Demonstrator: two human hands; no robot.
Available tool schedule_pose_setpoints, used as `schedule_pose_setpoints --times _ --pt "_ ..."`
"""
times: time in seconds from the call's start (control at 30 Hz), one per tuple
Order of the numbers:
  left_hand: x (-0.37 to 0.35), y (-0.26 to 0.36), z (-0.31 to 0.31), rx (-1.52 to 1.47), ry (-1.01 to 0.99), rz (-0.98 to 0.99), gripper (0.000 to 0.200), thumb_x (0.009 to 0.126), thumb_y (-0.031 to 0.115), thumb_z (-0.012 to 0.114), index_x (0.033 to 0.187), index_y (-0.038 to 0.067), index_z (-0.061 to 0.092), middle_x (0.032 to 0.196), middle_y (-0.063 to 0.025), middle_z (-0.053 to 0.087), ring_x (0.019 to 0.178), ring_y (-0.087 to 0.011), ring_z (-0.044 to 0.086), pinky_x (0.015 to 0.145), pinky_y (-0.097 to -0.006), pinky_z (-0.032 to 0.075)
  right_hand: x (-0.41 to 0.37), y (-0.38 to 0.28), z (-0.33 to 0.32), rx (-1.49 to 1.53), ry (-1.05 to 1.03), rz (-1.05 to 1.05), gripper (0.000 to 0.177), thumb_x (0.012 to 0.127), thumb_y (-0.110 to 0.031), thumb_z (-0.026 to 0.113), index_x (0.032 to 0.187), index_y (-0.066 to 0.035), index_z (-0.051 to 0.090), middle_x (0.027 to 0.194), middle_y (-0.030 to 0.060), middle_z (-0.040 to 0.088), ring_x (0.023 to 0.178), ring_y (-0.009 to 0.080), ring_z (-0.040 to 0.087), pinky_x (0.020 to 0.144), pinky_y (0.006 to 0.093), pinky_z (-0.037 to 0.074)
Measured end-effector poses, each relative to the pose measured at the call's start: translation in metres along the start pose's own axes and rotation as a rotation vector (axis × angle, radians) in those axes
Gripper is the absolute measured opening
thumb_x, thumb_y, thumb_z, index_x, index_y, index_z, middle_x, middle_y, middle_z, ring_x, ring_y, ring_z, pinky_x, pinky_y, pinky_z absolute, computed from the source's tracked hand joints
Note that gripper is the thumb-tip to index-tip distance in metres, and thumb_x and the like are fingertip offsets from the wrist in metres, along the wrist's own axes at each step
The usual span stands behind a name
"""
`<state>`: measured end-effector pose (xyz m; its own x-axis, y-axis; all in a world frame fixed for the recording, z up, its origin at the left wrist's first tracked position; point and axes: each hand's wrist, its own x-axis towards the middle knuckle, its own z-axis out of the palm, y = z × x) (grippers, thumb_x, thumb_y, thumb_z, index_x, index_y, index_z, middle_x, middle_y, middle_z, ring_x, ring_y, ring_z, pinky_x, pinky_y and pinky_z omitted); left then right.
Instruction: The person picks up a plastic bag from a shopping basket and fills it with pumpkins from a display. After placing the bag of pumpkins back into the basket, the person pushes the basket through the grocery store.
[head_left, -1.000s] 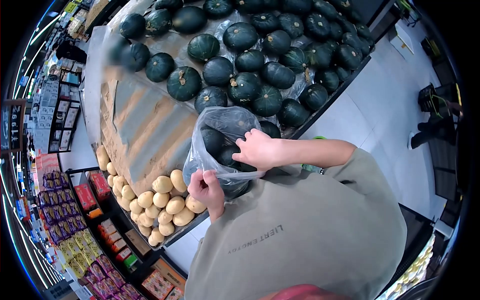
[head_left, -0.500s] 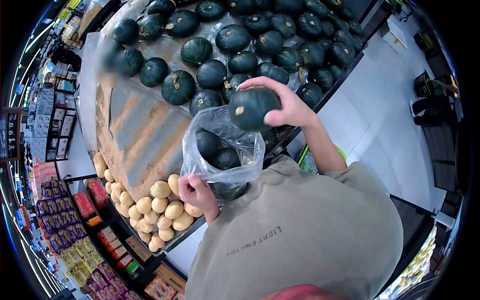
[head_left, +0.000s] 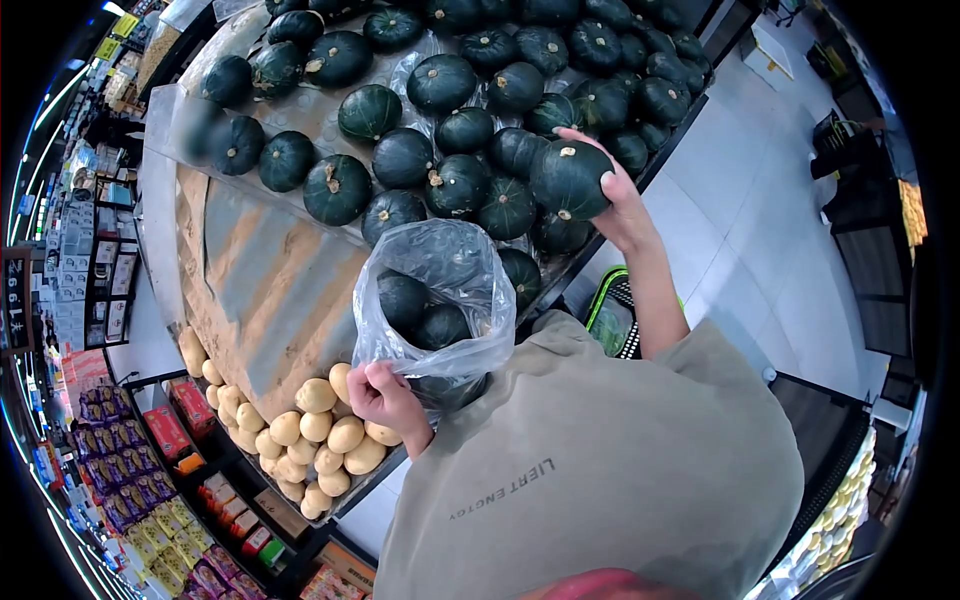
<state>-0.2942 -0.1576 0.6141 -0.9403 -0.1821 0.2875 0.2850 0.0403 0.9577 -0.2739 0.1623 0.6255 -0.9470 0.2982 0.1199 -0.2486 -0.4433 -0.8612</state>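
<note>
My right hand grips a dark green kabocha squash from its right side, above the edge of the squash display. The squash is up and to the right of the bag's mouth, apart from it. Pinched in my closed left hand is the near rim of a clear plastic bag. The bag stands open in front of my chest, with squashes such as this dark one inside. More squashes lie on the stand just beyond the bag.
Pale potatoes are heaped at the stand's near left corner, beside bare striped boarding. A green-rimmed basket is below my right forearm. Packaged goods fill shelves at left. Tiled floor lies to the right.
My right hand has carried the squash to the right and slightly up, away from over the bag's mouth. The left hand still holds the bag rim. The view has shifted a little.
</note>
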Motion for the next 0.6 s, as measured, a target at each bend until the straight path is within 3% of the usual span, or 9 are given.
schedule_pose_setpoints --times 0.03,0.07,0.13,0.3,0.47,0.53,0.6 --pt "0.0 0.0 0.0 -0.003 0.0 -0.001 0.027 0.087 0.019 0.05 0.066 0.003 0.046 0.054 0.0005 0.045 0.044 -0.004 0.036 0.039 -0.0167 0.027 -0.003 -0.009 0.002 -0.125 0.09 -0.01 0.077 0.066 -0.04 0.068 0.128 -0.008 0.036 0.111 0.0102 0.05 0.102 0.0207 0.051 0.09 0.0323 0.041" --pt "0.0 0.0 0.0 -0.006 -0.001 -0.001 0.026 0.087 0.019 0.05 0.066 0.003 0.047 0.055 0.0004 0.045 0.044 -0.0041 0.036 0.039 -0.0167 0.027 -0.003 -0.013 -0.001 -0.126 0.091 -0.009 0.077 0.066 -0.04 0.068 0.128 -0.008 0.036 0.111 0.0102 0.05 0.102 0.0207 0.051 0.09 0.0323 0.041" --pt "-0.001 0.0 0.0 -0.005 -0.006 -0.014 0.026 0.087 0.019 0.05 0.067 0.003 0.047 0.055 0.0001 0.046 0.044 -0.0042 0.037 0.039 -0.0167 0.028 0.001 -0.02 -0.012 -0.742 0.24 -0.14 0.077 0.063 -0.036 0.07 0.127 -0.008 0.038 0.109 0.0107 0.051 0.101 0.0211 0.051 0.089 0.034 0.04" --pt "-0.001 -0.002 -0.001 0.001 -0.024 -0.01 0.025 0.087 0.018 0.05 0.067 0.003 0.047 0.056 -0.0004 0.047 0.045 -0.0042 0.037 0.039 -0.0167 0.028 0.025 -0.005 -0.05 -1.293 0.464 -0.193 0.073 0.06 -0.032 0.069 0.123 -0.009 0.042 0.115 0.0164 0.048 0.104 0.0304 0.05 0.089 0.0357 0.04" --pt "0.0 0.0 -0.002 -0.01 -0.013 -0.011 0.026 0.087 0.019 0.05 0.066 0.003 0.046 0.055 -0.0004 0.047 0.044 -0.0042 0.037 0.039 -0.0168 0.028 0.034 0.006 -0.076 -1.433 0.382 -0.247 0.068 0.061 -0.028 0.069 0.121 -0.011 0.044 0.118 0.0129 0.043 0.104 0.0316 0.049 0.09 0.0368 0.04" --pt "-0.001 -0.002 -0.003 -0.011 -0.019 -0.016 0.027 0.087 0.019 0.051 0.066 0.003 0.046 0.055 -0.0004 0.047 0.044 -0.0042 0.037 0.039 -0.0168 0.028 0.031 0.006 -0.085 -1.493 0.185 -0.279 0.068 0.06 -0.024 0.07 0.122 -0.011 0.044 0.119 0.0129 0.043 0.107 0.031 0.047 0.092 0.0365 0.039" --pt "-0.001 -0.002 0.0 -0.016 -0.031 -0.021 0.027 0.087 0.02 0.051 0.066 0.003 0.046 0.055 -0.0005 0.047 0.044 -0.0041 0.037 0.039 -0.0168 0.028 0.029 0.005 -0.088 -1.482 0.129 -0.269 0.068 0.06 -0.02 0.07 0.122 -0.011 0.044 0.121 0.0128 0.042 0.111 0.0306 0.044 0.094 0.0365 0.037"
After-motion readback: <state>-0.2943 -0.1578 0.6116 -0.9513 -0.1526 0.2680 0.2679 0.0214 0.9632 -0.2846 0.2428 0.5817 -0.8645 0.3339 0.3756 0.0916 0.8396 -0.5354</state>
